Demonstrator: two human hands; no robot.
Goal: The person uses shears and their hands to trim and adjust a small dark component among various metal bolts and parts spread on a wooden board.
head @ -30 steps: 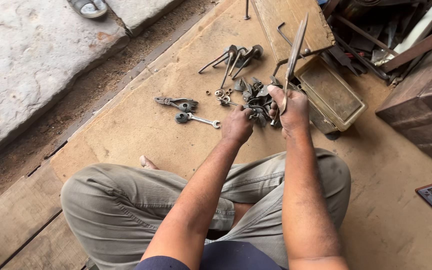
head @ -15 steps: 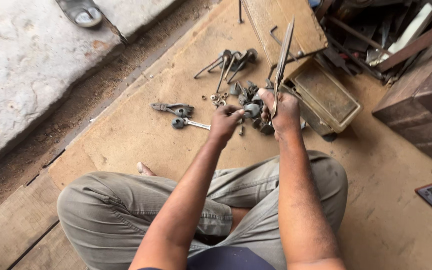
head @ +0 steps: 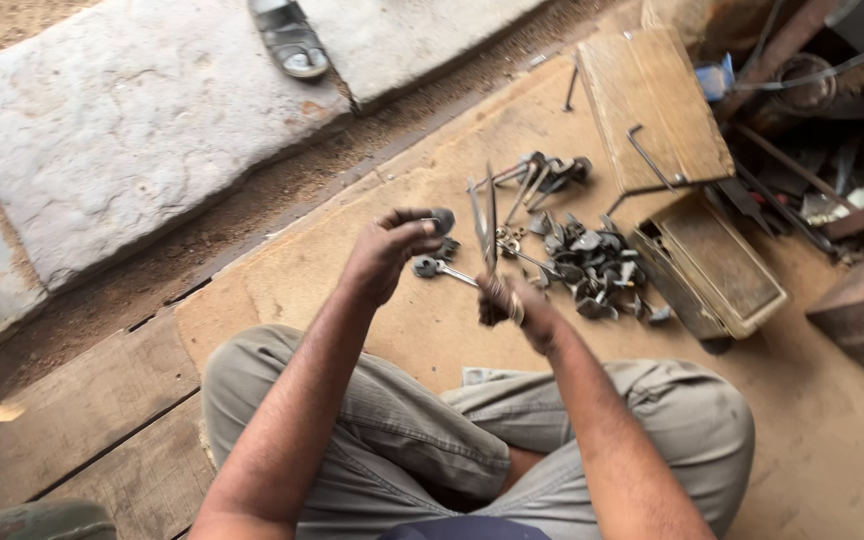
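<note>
The head view looks down at a person who sits cross-legged on a brown board. The right hand point(head: 512, 305) is closed in a fist around the lower end of a pair of long thin metal blades point(head: 484, 228), perhaps large shears, which stand almost upright and rise just left of the pile of metal parts point(head: 592, 262). The left hand point(head: 387, 255) is raised to the left of the blades, apart from them. Its fingers are curled and the fingertips pinch a small dark metal piece point(head: 441, 219); what kind of piece it is I cannot tell. Below this hand, on the board, lies a spanner point(head: 440, 270), and it is left of the pile. The pile itself lies on the board in front of the person's knees. Beyond the pile lie several more spanners point(head: 537, 175) in a bunch. Right of the pile stands an open wooden box point(head: 717, 265), and its flat lid point(head: 652, 105) leans back behind it. Far to the upper left of the pile, a sandal point(head: 289, 37) rests on a grey stone slab point(head: 122, 120).
</note>
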